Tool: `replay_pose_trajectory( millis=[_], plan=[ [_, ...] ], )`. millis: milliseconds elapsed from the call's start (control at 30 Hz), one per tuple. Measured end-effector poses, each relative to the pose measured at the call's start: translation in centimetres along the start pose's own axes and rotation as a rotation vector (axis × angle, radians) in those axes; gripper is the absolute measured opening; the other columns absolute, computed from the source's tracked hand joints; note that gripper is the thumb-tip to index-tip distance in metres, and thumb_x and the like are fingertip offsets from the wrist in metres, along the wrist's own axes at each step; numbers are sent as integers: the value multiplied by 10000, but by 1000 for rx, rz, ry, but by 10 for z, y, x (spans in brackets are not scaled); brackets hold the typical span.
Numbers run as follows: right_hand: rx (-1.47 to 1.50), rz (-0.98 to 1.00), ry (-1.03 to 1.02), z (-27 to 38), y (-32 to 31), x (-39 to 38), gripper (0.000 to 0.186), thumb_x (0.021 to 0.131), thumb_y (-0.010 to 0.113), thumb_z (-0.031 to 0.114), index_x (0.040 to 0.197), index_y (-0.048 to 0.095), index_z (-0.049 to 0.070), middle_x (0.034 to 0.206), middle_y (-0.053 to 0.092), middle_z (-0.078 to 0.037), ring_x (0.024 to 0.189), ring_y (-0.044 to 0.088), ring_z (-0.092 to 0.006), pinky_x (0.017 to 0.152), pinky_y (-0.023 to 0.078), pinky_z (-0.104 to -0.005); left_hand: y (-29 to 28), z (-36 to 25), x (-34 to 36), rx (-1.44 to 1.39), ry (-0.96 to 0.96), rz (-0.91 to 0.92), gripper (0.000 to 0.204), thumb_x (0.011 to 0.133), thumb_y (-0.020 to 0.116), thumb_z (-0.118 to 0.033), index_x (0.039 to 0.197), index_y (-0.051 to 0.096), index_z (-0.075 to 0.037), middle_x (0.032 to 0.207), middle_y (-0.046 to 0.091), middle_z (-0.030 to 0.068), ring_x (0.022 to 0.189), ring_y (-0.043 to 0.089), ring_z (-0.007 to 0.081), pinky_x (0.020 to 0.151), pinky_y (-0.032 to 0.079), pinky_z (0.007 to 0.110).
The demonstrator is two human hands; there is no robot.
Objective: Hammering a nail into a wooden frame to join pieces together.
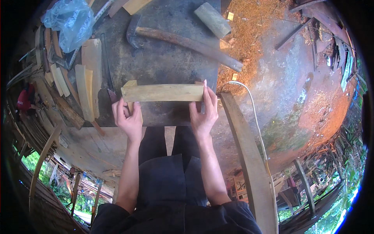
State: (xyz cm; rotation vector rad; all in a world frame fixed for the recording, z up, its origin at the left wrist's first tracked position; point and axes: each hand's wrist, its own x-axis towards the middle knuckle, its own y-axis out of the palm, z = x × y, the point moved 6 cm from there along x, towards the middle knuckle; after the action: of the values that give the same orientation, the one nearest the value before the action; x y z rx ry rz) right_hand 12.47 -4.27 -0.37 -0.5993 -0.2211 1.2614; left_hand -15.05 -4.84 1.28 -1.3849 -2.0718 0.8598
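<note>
My left hand (128, 120) grips the left end of a pale wooden board (161, 93), thumb and fingers pressed at its edges. At the board's other end my right hand (204, 115) holds on, with the index finger stretched along the end face. The board lies crosswise above the near part of a dark worktable (171, 64). Beneath its left end a second wooden piece (131, 83) sticks out at the far side. Some wood also shows under the right end, mostly hidden by my fingers. Farther off lies a hammer (187, 45) with a dark metal head and long wooden handle.
A short wooden block (212, 20) lies at the table's far right. Wood offcuts (87, 89), a handsaw-like dark strip (106, 58) and a clear plastic bag (68, 23) crowd the left. Right of me stand a long plank (249, 156) and a white cable (255, 121). Sawdust (249, 43) covers the floor beyond.
</note>
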Motion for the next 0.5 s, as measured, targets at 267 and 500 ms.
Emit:
replay_pose_trajectory(
  millis=[267,500],
  plan=[
    [-72,-84,-1,2,-1,-4,723,827,792,-71,1518,593,0,1374,674,-199,1252,660,-354,1057,548,-430,4,2,-2,42,-70,29,435,883,814,74,1300,692,38,1044,573,22,677,443,61,589,392,261],
    [-101,-142,4,5,-3,-13,681,835,835,-51,1480,621,-13,1356,680,-200,1199,688,-347,1013,573,-421,2,0,-2,133,-48,32,407,911,812,24,1298,689,49,1005,557,14,670,429,66,606,397,267]
  ],
)
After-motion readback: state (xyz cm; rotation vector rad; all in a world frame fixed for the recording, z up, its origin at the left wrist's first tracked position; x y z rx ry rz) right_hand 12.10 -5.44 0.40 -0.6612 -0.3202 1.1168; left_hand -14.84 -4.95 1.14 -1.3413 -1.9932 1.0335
